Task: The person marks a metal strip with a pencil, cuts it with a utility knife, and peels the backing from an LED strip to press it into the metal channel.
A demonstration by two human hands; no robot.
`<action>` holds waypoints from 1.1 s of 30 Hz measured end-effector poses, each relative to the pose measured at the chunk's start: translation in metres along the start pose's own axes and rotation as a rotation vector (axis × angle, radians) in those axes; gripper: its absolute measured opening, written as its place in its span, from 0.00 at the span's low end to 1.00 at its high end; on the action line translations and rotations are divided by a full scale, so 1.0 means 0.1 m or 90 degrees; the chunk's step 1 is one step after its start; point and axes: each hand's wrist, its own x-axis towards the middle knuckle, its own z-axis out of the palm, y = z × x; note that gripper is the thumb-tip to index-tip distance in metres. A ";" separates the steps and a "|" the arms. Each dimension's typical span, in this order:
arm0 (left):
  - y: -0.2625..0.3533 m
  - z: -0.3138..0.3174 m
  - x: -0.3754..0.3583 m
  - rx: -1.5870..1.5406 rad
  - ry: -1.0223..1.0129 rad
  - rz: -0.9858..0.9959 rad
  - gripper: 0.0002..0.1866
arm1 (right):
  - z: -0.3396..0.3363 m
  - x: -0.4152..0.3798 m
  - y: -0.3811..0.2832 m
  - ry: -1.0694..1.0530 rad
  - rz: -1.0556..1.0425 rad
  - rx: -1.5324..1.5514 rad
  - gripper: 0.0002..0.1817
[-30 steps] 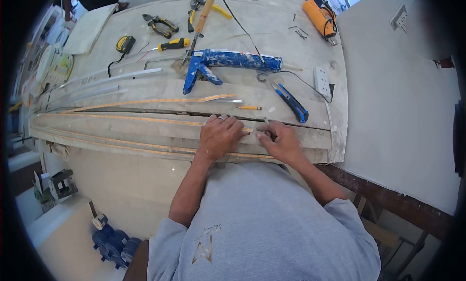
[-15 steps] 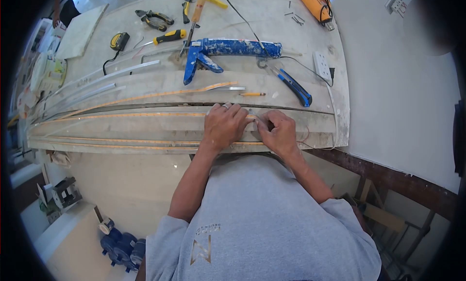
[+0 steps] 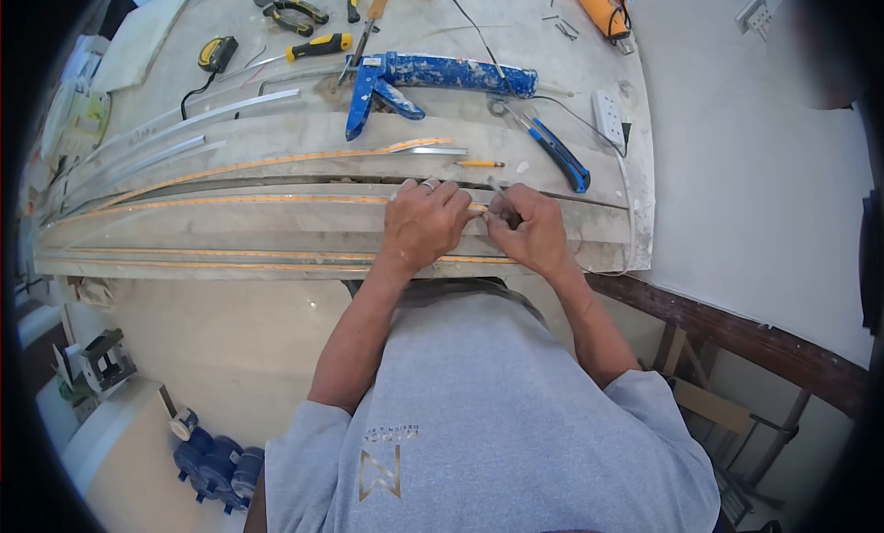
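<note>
My left hand (image 3: 425, 222), with a ring on one finger, is closed on an orange LED strip (image 3: 276, 199) that runs along the front of the workbench. Close beside it, my right hand (image 3: 529, 227) has its thumb and fingers pinched together at the strip's right end; the fingers hide the exact grip. Two more orange strips (image 3: 221, 254) lie parallel near the bench's front edge, passing under my hands. Beyond my hands another strip (image 3: 304, 160) curves across the boards, its end by a short metal profile. A yellow pencil (image 3: 481, 164) lies just past my fingers.
On the workbench (image 3: 589, 224) are a blue caulking gun (image 3: 460, 75), a blue utility knife (image 3: 558, 155), a soldering iron (image 3: 376, 12), pliers (image 3: 290, 13), a screwdriver (image 3: 319, 46) and a tape measure (image 3: 217, 54). A power strip (image 3: 608, 118) with cord sits at right, near the wall.
The view has shifted slightly, so the bench sits a little higher and further left. Both hands keep nearly the same hold, with the right fingers moved slightly at the strip's end.
</note>
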 end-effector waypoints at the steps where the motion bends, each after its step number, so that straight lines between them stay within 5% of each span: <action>1: 0.00 0.00 0.00 -0.006 -0.004 -0.004 0.12 | -0.02 0.03 -0.04 -0.013 0.061 0.044 0.08; 5: 0.01 -0.02 0.00 -0.012 -0.008 -0.013 0.12 | -0.04 0.12 -0.08 -0.070 0.134 0.000 0.08; 11: -0.01 -0.01 -0.03 -0.016 -0.015 -0.014 0.11 | 0.16 0.07 -0.02 0.028 -0.092 -0.155 0.07; 20: -0.05 0.03 -0.04 -0.021 0.042 0.010 0.07 | 0.06 0.19 -0.01 -0.121 -0.103 -0.236 0.11; 22: -0.04 0.01 -0.05 -0.012 0.031 0.009 0.07 | -0.01 0.20 -0.11 -0.238 -0.106 -0.330 0.16; 29: 0.00 -0.01 -0.04 -0.010 0.015 -0.019 0.06 | 0.00 0.26 -0.04 -0.217 -0.138 -0.313 0.12; 32: 0.01 0.01 -0.04 -0.012 0.001 -0.031 0.08 | -0.12 0.40 -0.06 -0.221 -0.095 -0.221 0.11; 33: 0.00 0.00 -0.03 -0.011 0.002 -0.030 0.08 | -0.17 0.44 -0.13 -0.214 0.011 -0.154 0.10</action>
